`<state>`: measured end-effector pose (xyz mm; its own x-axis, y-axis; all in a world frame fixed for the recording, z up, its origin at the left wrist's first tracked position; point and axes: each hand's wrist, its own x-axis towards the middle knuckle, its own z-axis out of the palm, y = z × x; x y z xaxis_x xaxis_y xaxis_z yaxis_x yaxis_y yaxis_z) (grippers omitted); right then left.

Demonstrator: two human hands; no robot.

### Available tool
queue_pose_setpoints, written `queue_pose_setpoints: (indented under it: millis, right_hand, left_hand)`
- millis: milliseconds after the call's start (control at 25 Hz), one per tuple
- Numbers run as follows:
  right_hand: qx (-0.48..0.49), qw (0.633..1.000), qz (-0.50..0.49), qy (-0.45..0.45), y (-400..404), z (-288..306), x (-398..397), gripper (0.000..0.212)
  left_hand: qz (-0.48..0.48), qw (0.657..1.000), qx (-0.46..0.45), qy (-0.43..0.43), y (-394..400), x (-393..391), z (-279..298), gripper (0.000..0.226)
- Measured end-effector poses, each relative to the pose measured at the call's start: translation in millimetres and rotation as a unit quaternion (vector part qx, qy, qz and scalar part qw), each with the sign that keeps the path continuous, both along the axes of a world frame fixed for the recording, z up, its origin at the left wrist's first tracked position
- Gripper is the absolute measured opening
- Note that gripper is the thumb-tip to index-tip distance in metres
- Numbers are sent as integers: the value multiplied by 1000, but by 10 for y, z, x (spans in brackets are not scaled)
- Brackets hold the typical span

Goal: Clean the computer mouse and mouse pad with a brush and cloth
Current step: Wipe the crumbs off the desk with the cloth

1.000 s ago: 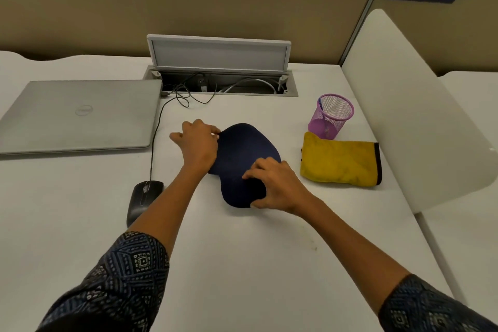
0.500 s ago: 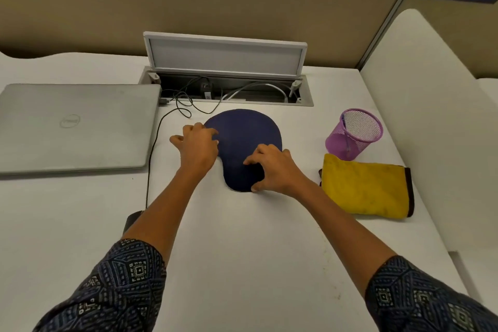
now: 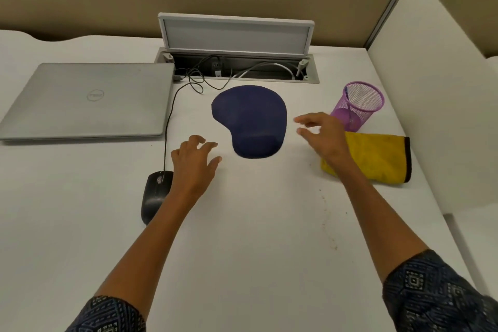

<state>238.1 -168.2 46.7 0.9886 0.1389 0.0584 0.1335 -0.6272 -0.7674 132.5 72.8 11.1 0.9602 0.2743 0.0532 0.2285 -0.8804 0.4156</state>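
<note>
The mouse pad (image 3: 249, 121) lay flat mid-desk between your left hand (image 3: 194, 167) and right hand (image 3: 324, 137), both loose-fingered and holding nothing, with the mouse (image 3: 154, 195) just beside your left wrist, where a careless sweep could have snagged its cable (image 3: 168, 127). Your right forearm hung over the yellow cloth (image 3: 377, 156) by the purple mesh cup (image 3: 358, 105), which I judged easy to tip; the white desk (image 3: 256, 224), bounded by tan partitions, also carried a closed laptop (image 3: 89, 100).
</note>
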Motion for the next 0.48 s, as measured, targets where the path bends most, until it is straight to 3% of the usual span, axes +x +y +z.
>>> queue_pose_setpoints:
  millis: [120, 200, 280, 400, 480]
  right_hand:
    - [-47, 996, -65, 26, -625, 10, -96, 36]
    - [-188, 978, -4, 87, -1045, -35, -177, 58]
    - [-315, 937, 92, 117, -1317, -158, -215, 78]
    - [-448, 887, 100, 51, -1375, -328, -148, 77]
    - [-471, 879, 72, 11, -1252, -346, -141, 73]
  left_hand:
    - [-23, 1000, 4, -10, -148, -213, -34, 37]
    - [-3, 1000, -3, -8, -172, -358, -53, 38]
    - [44, 999, -14, -3, -156, -496, -55, 43]
    - [121, 992, 11, -31, -81, -720, -57, 57]
    - [155, 986, 50, -27, -5, -847, -72, 66]
